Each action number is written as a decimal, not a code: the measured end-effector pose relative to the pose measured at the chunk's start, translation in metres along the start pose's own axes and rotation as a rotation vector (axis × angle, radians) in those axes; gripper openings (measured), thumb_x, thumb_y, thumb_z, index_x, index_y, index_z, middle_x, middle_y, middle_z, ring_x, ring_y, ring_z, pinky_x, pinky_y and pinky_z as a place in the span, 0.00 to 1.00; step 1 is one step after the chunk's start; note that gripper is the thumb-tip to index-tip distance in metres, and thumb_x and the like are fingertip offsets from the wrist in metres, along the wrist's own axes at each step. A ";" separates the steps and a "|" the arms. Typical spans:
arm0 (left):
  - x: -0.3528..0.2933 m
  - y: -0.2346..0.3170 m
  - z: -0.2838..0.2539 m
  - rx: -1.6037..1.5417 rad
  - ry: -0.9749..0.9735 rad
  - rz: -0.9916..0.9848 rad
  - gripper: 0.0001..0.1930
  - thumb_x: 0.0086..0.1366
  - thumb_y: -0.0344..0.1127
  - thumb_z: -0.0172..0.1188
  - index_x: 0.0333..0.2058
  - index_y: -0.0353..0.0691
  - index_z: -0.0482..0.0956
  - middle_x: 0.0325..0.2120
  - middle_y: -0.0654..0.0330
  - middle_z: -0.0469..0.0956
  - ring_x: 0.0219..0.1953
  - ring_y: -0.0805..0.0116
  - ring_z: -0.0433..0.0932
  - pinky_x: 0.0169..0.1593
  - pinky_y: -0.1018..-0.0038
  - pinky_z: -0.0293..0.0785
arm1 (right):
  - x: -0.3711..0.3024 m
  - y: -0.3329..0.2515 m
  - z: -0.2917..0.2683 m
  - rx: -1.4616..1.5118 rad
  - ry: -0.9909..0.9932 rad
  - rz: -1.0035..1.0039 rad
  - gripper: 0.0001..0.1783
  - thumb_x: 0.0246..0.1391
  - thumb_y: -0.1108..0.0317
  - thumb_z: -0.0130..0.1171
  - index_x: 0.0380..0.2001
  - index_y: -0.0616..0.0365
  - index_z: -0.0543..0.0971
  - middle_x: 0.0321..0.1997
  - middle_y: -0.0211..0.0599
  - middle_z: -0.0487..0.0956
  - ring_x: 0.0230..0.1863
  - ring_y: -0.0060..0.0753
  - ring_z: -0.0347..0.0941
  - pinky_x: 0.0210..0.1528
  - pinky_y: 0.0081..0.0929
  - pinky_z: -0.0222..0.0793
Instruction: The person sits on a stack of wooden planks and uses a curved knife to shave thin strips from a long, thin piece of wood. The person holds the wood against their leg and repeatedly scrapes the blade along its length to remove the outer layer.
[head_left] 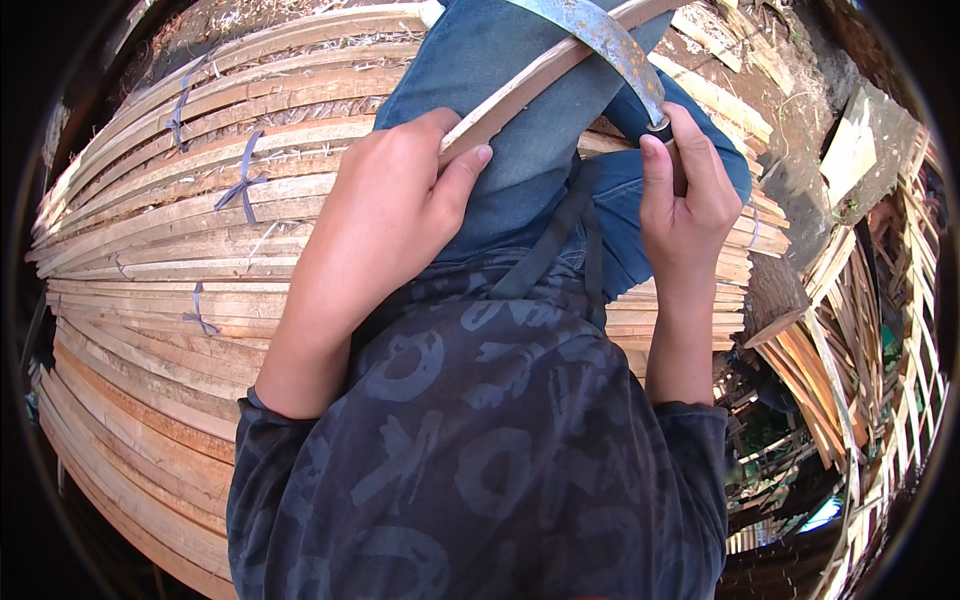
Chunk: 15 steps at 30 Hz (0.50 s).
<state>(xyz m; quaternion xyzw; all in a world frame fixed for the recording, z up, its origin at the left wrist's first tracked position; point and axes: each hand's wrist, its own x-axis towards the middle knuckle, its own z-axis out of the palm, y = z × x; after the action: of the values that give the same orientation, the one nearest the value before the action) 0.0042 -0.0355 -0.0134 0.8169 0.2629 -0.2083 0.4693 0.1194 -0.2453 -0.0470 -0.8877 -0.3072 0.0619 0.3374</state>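
Observation:
My left hand (405, 190) is closed round the near end of a wooden strip (535, 85), its thumb along the side. The strip slants up and to the right across my jeans. In my right hand (690, 185) is the handle of a sickle (610, 45), mostly hidden by my fingers. The sickle's curved, rust-spotted blade arcs up and left over the strip, crossing it above my leg. Whether the blade touches the wood I cannot tell. The far ends of both blade and strip run toward the top edge of the view.
Long wooden slats (150, 310) lie in bundles beneath and to the left of me, some tied with grey-blue strips (242, 185). At the right are a cut log (778, 300), a pile of thin sticks (810, 390) and a woven lattice (915, 380). A flat stone (870, 150) lies at the upper right.

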 end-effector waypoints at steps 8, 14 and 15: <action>0.000 0.002 0.000 0.020 -0.001 -0.015 0.14 0.66 0.37 0.58 0.35 0.26 0.77 0.16 0.54 0.76 0.20 0.64 0.77 0.28 0.69 0.70 | 0.005 0.010 -0.010 -0.091 0.021 -0.014 0.12 0.55 0.71 0.65 0.43 0.57 0.80 0.21 0.33 0.72 0.20 0.26 0.66 0.23 0.24 0.64; 0.000 0.002 0.001 0.024 0.018 -0.002 0.14 0.65 0.37 0.58 0.33 0.27 0.77 0.17 0.52 0.76 0.21 0.60 0.77 0.29 0.66 0.70 | 0.005 0.021 -0.007 -0.115 0.077 -0.068 0.12 0.55 0.71 0.65 0.43 0.57 0.80 0.23 0.34 0.73 0.21 0.27 0.68 0.24 0.24 0.65; 0.000 0.002 0.001 0.022 0.015 -0.002 0.14 0.65 0.37 0.58 0.33 0.27 0.77 0.17 0.52 0.76 0.21 0.59 0.77 0.29 0.66 0.70 | 0.005 0.021 -0.008 -0.127 0.073 -0.069 0.12 0.55 0.70 0.65 0.43 0.58 0.80 0.23 0.34 0.74 0.21 0.27 0.68 0.24 0.24 0.65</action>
<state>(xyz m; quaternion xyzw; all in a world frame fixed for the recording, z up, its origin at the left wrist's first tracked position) 0.0052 -0.0376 -0.0127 0.8234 0.2647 -0.2053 0.4579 0.1365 -0.2590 -0.0539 -0.8978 -0.3285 -0.0016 0.2933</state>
